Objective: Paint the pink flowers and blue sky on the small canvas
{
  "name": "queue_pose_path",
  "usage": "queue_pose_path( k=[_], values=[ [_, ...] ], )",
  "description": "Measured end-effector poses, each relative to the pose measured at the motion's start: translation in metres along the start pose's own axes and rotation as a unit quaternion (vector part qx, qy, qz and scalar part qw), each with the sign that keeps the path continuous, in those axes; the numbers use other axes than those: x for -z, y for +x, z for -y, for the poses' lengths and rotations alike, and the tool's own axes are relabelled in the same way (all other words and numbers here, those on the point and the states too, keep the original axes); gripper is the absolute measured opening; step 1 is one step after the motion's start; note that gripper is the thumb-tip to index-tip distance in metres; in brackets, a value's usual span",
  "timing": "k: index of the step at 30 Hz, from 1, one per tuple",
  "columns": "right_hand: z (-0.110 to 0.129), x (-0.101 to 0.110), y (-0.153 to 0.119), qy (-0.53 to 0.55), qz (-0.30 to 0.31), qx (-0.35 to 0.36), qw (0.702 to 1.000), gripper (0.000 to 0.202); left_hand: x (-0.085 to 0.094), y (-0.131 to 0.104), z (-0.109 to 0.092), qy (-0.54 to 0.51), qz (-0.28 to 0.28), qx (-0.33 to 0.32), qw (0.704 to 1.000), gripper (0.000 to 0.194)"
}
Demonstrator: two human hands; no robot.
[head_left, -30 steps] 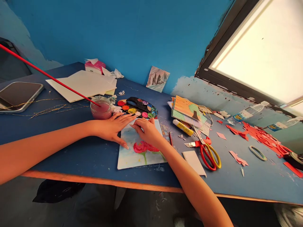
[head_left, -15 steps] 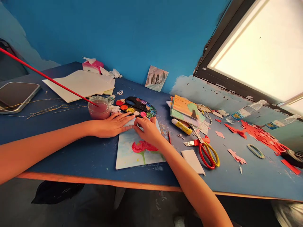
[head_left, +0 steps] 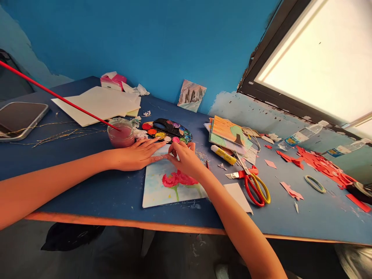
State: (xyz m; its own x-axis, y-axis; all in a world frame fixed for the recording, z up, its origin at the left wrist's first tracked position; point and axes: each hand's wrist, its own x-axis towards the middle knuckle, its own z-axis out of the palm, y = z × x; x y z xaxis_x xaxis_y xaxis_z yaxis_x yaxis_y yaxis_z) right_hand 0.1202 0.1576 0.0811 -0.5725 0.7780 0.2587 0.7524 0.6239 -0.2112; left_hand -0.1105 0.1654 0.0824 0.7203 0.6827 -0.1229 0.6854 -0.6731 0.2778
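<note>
My left hand [head_left: 138,155] lies flat with its fingers stretched over the upper left part of a small painting [head_left: 157,184] of red flowers on a pale blue ground. Over the painting's upper part, my right hand [head_left: 185,159] is closed in a pinch beside the left fingertips. Whatever its fingers may hold is hidden. Just behind my left hand stands a glass jar [head_left: 120,135] of murky pinkish water, with a long red-handled brush [head_left: 61,95] leaning in it. A black paint palette [head_left: 168,124] with several colours sits beyond both hands.
Right of the painting lie scissors [head_left: 255,188], a box cutter [head_left: 240,175], a yellow glue stick [head_left: 223,155] and stacked painted cards [head_left: 228,133]. Farther right are red paper scraps [head_left: 319,166], a tape ring [head_left: 315,184] and plastic bottles [head_left: 302,135]. A phone [head_left: 21,118] and white sheets [head_left: 99,102] lie left.
My right hand has shifted slightly to the right and its pinch stays closed. The left hand keeps its flat place on the painting. The view has moved a little.
</note>
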Motion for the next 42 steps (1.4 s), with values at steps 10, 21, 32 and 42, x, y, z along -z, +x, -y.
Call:
queue_pose_path(
  k=[10, 21, 32, 42],
  values=[
    [0.003, 0.030, 0.001, -0.205, 0.006, 0.145, 0.968, 0.025, -0.005, 0.004, -0.002, 0.012, -0.001, 0.051, 0.999, 0.069],
    [0.020, 0.043, 0.014, -0.196, 0.206, 0.057, 0.957, 0.024, -0.003, 0.005, -0.002, 0.005, 0.010, 0.063, 0.998, 0.074],
    [0.013, 0.035, 0.014, -0.176, 0.214, 0.060, 0.959, 0.020, -0.002, 0.003, -0.004, 0.005, 0.009, 0.063, 0.998, 0.077],
    [0.016, 0.032, 0.006, -0.152, 0.213, 0.084, 0.961, 0.023, -0.001, 0.003, -0.005, 0.001, 0.015, 0.071, 0.997, 0.073]
  ],
)
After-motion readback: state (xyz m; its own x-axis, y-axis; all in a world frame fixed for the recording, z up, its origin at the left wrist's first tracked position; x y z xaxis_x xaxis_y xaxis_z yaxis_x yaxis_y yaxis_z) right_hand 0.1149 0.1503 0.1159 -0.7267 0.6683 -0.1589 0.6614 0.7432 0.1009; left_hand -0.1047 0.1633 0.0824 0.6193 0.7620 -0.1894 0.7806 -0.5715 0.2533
